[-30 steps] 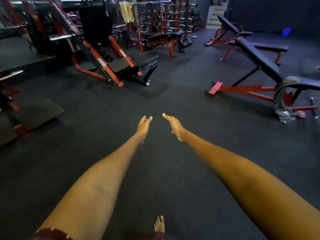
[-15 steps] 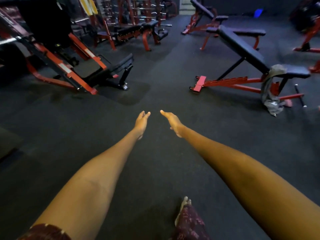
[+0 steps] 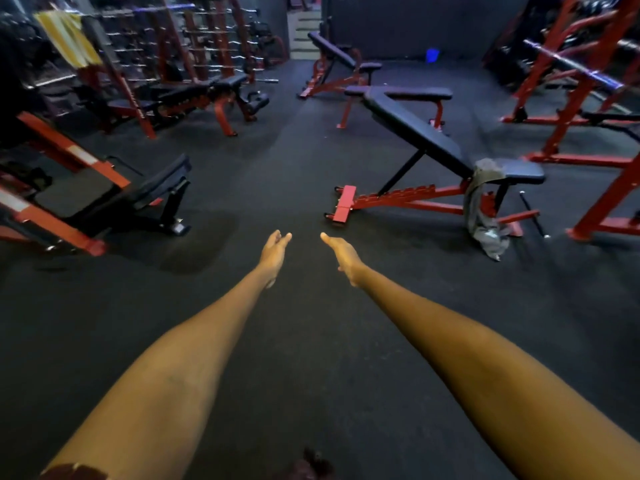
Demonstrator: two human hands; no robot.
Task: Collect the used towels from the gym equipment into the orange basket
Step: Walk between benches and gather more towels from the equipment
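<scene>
Two hands extend forward over the dark floor (image 3: 311, 341): left hand (image 3: 275, 252) and right hand (image 3: 341, 252), apart, fingers straight, holding nothing. Grey towel (image 3: 483, 209) drapes over the incline bench (image 3: 426, 136); yellow towel (image 3: 67, 39) hangs on a rack, far left.

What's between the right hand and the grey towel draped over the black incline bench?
Head view: mostly bare dark rubber floor. The right hand is open and empty; the grey towel hangs off the black incline bench, whose red base frame borders the stretch's far side.
</scene>
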